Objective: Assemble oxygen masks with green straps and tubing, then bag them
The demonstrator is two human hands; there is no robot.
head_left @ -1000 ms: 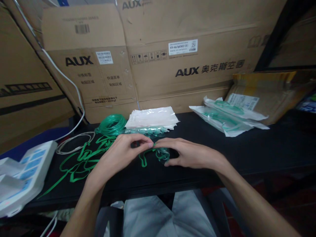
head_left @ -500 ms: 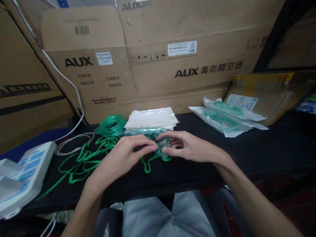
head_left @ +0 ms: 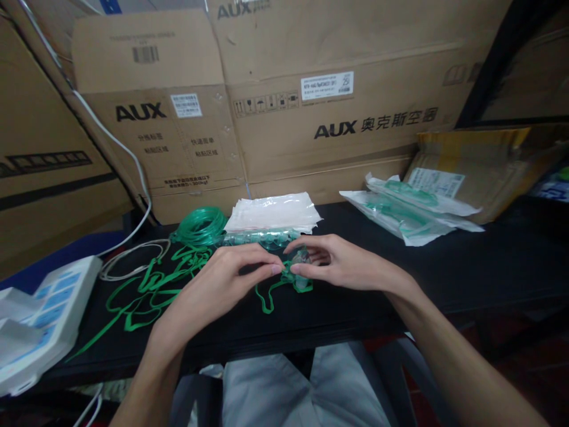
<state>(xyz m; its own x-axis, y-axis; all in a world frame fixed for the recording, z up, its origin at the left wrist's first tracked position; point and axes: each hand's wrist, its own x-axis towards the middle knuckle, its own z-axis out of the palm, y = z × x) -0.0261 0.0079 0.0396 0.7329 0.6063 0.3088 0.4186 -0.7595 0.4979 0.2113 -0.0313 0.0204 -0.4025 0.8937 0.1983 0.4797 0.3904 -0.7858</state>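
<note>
Just above the black table, my right hand (head_left: 326,261) is curled around a small see-through green mask (head_left: 301,268), which looks like an oxygen mask. Thumb and forefinger of my left hand (head_left: 244,270) are pinched together at the mask's left side, on what looks like the end of its green elastic strap. A loop of that strap (head_left: 268,301) hangs down below the fingers. The exact point of the pinch is too small to make out. Behind the hands lies a row of clear green masks (head_left: 262,239).
Loose green straps (head_left: 153,290) and coiled green tubing (head_left: 201,224) lie to the left. White pouches (head_left: 273,213) are stacked at the back, packed pouches (head_left: 411,210) at right. A white power strip (head_left: 48,320) sits far left. Cardboard boxes (head_left: 284,154) wall the back.
The mask has turned slightly in my right hand and shifted a little to the right with its strap. Both hands stay nearly in place.
</note>
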